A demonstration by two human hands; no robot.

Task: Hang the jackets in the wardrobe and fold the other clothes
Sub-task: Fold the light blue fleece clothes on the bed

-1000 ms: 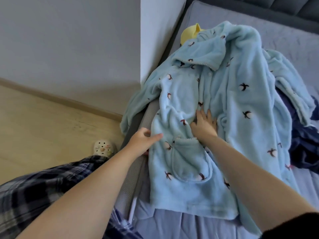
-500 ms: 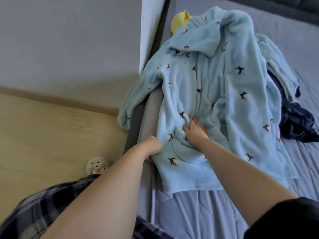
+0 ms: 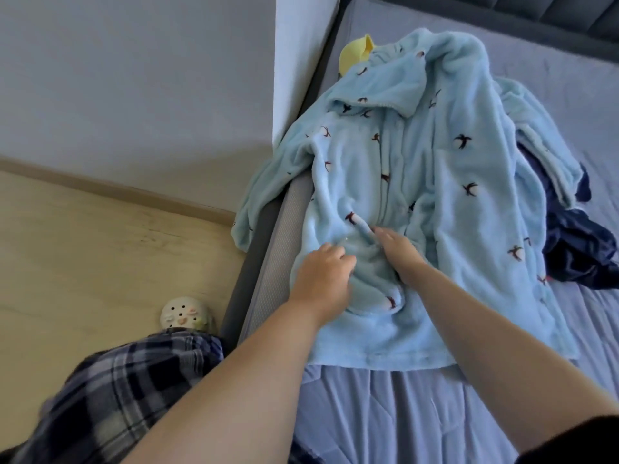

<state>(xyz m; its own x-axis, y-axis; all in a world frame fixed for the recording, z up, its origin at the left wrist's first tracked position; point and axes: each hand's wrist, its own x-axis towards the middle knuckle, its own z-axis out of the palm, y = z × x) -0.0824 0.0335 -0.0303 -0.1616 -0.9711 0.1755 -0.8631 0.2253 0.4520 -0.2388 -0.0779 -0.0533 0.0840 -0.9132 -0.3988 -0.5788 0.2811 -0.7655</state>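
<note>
Floor at left: pale wood, a round white perforated object (image 3: 182, 312) with a small face lying just beside the bed frame. Plaid trousers (image 3: 110, 390) of the person at the bottom left corner.

Left hand (image 3: 321, 277): a second ago it sat out at the left edge of the bed (image 3: 385, 413), thumb and fingers on the robe's outer border. Now it has come inward onto the fabric, next to the right hand. Fingers curled down into the fleece; whether they pinch a fold or only press cannot be told from this angle.

Light blue fleece robe (image 3: 445, 182), bird print: lies front-up along the left edge of the bed, collar toward the headboard, one sleeve hanging over the left edge toward the floor. Lower front now bunched into ridges between the two hands; it lay flatter a second ago.

Right hand (image 3: 400, 254): has slid toward the near end of the bed, fingers laid along a raised ridge of fabric at the front opening, loosely bent. No clear pinch visible.

Reading: both hands gather the lower front, likely to close or straighten it before lifting for the wardrobe. Hanging not yet begun.

Further right: dark navy garment (image 3: 582, 252) heaped partly under the robe's right side, unfolded. Yellow item (image 3: 355, 55) peeking out beyond the collar.
</note>
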